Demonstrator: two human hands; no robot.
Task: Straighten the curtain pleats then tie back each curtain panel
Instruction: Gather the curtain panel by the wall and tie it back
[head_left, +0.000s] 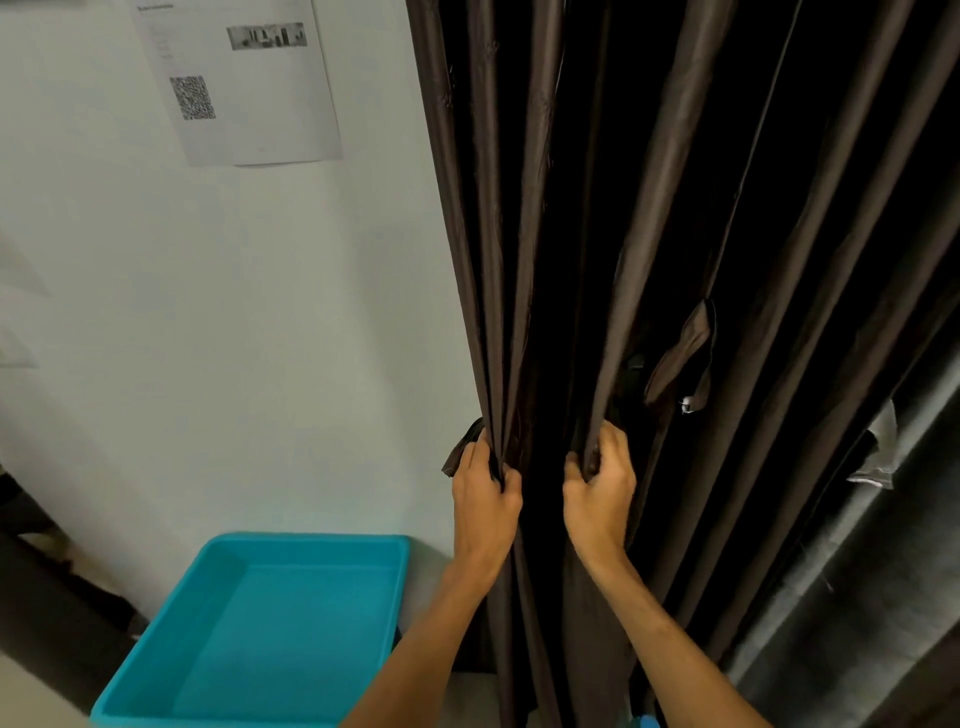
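Two hands are closed on the dark brown curtain (649, 208), which hangs from 12 o'clock down to 6 o'clock. A bundle of pleats at the panel's wall-side edge is gripped by the left hand (485, 493). Just beside it, at 3 o'clock, a single fold is pinched between the thumb and fingers of the right hand (597, 486).

The cloth is judged soft, light and somewhat slick, so folds are likely to slip unless gathered firmly. Hold is best taken at mid height, where the pleats can be bunched.

A fabric tieback loop (683, 358) is seen against the panel at 1 o'clock from the right hand, and a short strap end (460, 449) at 10 o'clock from the left hand. A teal plastic tray (249, 623) is set at 7 o'clock by the white wall (208, 312), close under the left forearm, and may be knocked. A printed sheet (234, 83) with a QR code is fixed at 11 o'clock, and a grey curtain (857, 597) is seen at 4 o'clock.
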